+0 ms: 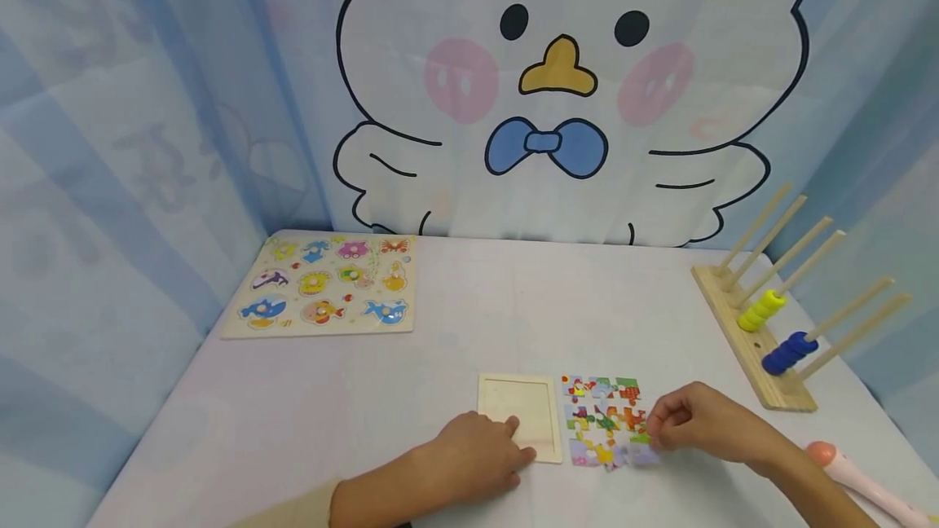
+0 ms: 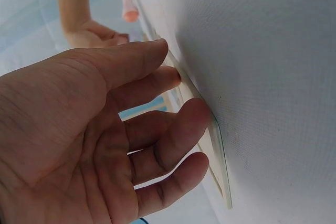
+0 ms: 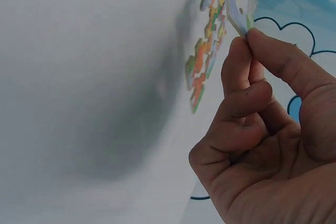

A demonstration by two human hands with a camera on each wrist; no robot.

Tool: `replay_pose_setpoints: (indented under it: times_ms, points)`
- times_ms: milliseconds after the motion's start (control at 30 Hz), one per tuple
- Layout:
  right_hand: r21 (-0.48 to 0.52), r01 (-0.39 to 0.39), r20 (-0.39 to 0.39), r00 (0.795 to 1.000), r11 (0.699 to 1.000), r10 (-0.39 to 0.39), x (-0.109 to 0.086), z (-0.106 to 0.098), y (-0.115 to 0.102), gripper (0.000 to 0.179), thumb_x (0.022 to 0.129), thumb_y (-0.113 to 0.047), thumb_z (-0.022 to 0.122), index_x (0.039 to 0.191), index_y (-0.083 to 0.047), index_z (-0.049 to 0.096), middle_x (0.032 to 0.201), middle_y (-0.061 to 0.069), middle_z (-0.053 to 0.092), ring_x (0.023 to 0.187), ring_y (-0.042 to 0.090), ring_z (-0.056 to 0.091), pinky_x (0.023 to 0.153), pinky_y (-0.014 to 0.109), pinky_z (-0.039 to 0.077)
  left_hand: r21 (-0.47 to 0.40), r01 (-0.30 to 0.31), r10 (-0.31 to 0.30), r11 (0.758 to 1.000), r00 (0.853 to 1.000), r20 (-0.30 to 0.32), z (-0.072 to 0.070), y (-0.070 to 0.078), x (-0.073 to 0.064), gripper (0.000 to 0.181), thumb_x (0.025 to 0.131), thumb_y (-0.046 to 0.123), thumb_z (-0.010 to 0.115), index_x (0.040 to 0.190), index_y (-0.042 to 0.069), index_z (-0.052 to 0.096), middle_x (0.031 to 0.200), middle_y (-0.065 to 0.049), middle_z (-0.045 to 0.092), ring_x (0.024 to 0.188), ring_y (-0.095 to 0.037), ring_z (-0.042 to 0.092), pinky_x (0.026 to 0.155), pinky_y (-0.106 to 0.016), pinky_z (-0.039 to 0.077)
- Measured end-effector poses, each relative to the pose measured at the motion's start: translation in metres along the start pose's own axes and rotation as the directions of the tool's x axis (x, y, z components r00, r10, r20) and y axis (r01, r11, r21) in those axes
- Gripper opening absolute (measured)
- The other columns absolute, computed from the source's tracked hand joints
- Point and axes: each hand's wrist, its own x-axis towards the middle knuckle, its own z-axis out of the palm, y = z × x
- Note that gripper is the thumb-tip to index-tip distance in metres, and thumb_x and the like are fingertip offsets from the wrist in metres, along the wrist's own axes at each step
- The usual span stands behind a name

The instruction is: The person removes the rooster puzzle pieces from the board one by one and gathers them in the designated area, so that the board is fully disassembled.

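Note:
A shallow square wooden puzzle tray (image 1: 517,398) lies bare on the table, and my left hand (image 1: 473,456) rests at its near left part. In the left wrist view the loosely bent fingers (image 2: 173,135) touch the tray's edge (image 2: 220,166) and grip nothing. Just right of the tray lie colourful jigsaw pieces (image 1: 601,414), set out in rows. My right hand (image 1: 707,424) is at their right side. In the right wrist view its thumb and forefinger pinch a pale purple jigsaw piece (image 3: 236,11) by one corner, tilted up off the table.
A wooden peg puzzle board (image 1: 319,288) with sea animals lies at the back left. On the right stands a wooden peg rack (image 1: 756,349) with yellow and blue rings. A pink stick-like toy (image 1: 861,479) lies near the right arm. A cartoon curtain (image 1: 557,202) hangs behind the table.

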Motion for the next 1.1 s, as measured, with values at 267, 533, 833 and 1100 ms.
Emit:
replay_pose_setpoints:
  times_ms: [267, 533, 833, 1100]
  points:
    - [-0.034, -0.09, -0.098, 0.991, 0.995, 0.086, -0.002, 0.006, 0.015, 0.008, 0.08, -0.006, 0.073, 0.087, -0.002, 0.07, 0.078, 0.003, 0.066, 0.074, 0.019, 0.055, 0.063, 0.028, 0.045, -0.013, 0.004, -0.004, 1.0, 1.0, -0.007, -0.002, 0.0, 0.0, 0.036, 0.095, 0.043, 0.064, 0.13, 0.037, 0.064, 0.135, 0.001, 0.059, 0.106, -0.017, 0.065, 0.083, -0.038, 0.051]
    - [-0.082, -0.041, -0.112, 0.993, 0.996, 0.032, 0.0, 0.011, 0.019, 0.007, 0.08, -0.008, 0.074, 0.085, -0.004, 0.07, 0.075, 0.002, 0.063, 0.07, 0.018, 0.054, 0.06, 0.026, 0.044, -0.015, 0.009, -0.009, 1.0, 1.0, -0.018, -0.003, 0.0, -0.003, 0.037, 0.095, 0.042, 0.065, 0.131, 0.037, 0.064, 0.135, 0.0, 0.059, 0.107, -0.017, 0.064, 0.084, -0.037, 0.051]
    - [-0.144, -0.032, -0.136, 0.991, 0.989, 0.012, 0.001, 0.013, 0.018, 0.007, 0.081, -0.009, 0.073, 0.084, -0.006, 0.068, 0.073, 0.001, 0.06, 0.069, 0.017, 0.053, 0.059, 0.025, 0.043, -0.01, 0.012, -0.013, 1.0, 0.999, -0.036, -0.001, 0.002, -0.002, 0.036, 0.095, 0.043, 0.064, 0.13, 0.036, 0.065, 0.134, 0.0, 0.059, 0.106, -0.017, 0.065, 0.084, -0.038, 0.051]
    - [-0.176, -0.044, -0.159, 0.987, 0.983, 0.016, -0.001, 0.02, 0.02, 0.005, 0.082, -0.011, 0.073, 0.084, -0.007, 0.07, 0.072, -0.001, 0.06, 0.067, 0.016, 0.053, 0.058, 0.025, 0.042, -0.016, 0.014, -0.014, 1.0, 0.999, -0.029, 0.0, 0.002, -0.003, 0.037, 0.094, 0.043, 0.065, 0.131, 0.036, 0.064, 0.134, 0.0, 0.059, 0.107, -0.017, 0.064, 0.084, -0.037, 0.051]
